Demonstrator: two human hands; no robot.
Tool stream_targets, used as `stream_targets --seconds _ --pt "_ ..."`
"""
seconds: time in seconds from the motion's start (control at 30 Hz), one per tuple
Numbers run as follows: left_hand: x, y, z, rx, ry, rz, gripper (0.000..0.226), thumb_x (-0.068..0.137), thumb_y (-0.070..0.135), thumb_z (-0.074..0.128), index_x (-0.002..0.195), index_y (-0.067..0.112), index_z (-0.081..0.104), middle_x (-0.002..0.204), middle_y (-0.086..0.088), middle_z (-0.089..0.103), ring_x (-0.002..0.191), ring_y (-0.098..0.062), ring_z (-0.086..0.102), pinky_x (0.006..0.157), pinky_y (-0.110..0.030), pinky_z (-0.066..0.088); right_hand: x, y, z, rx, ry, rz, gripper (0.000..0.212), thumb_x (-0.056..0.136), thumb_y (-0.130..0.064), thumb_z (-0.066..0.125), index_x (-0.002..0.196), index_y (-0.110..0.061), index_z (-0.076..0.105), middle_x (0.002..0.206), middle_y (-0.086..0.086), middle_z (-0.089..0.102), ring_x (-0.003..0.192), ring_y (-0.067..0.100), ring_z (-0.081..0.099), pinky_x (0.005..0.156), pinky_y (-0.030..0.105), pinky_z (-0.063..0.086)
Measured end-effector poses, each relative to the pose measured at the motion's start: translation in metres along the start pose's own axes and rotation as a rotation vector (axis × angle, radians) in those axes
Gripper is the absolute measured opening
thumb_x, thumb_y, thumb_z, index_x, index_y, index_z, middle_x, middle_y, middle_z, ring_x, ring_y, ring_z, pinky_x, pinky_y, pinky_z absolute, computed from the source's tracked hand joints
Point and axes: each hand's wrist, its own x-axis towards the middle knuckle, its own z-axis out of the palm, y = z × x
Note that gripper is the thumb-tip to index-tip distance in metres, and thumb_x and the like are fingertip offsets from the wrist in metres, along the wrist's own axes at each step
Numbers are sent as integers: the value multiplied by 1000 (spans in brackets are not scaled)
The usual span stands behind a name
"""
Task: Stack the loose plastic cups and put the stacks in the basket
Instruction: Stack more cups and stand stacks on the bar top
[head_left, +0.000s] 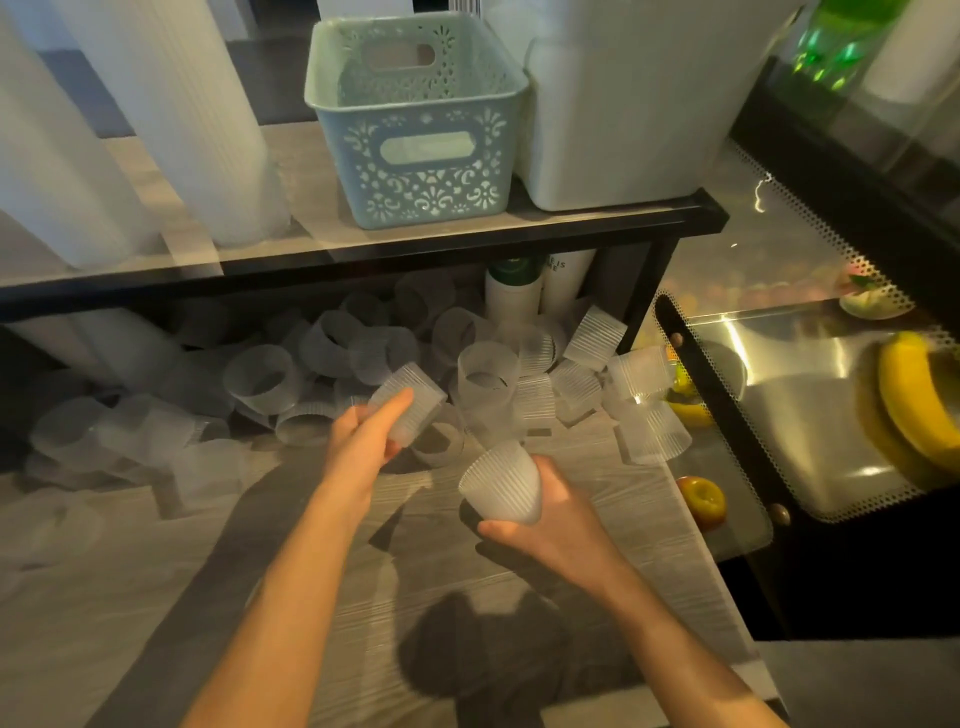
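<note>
Frosted ribbed plastic fills both hands: the right hand (558, 519) grips one cup (503, 486), and at its 11 o'clock the left hand (366, 434) grips another cup (410, 405). Loose cups (260, 382) litter the counter (156, 545) beyond; the basket (415, 135) stands at 12 o'clock on the shelf (363, 244).

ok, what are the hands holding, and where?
Left hand grips a ribbed cup by its side wall. Right hand holds another ribbed cup around its base.

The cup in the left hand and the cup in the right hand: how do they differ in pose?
The left hand's cup is tilted above the pile; the right hand's cup is lower, over bare counter, mouth towards the upper left. The left hand grips from below-left; the right hand cradles the base. Both are ribbed, frosted plastic.
</note>
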Motion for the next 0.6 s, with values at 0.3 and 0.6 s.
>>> stream_targets --seconds 0.3,0.6 --pt "-66 -17 -17 232 -185 236 81 62 58 75 132 28 50 115 8 64 103 -2 62 92 -26 50 0 -28 19 -137 -57 -137 79 68 -55 83 130 -29 41 114 -13 49 104 7 51 79 23 39" --pt "-73 -33 -29 440 -202 403 80 65 63 66 132 23 54 121 7 57 107 5 55 90 -20 48 -22 -20 32 -59 -53 -178 83 65 -54 85 132 -29 43 117 -10 56 105 5 56 83 24 47"
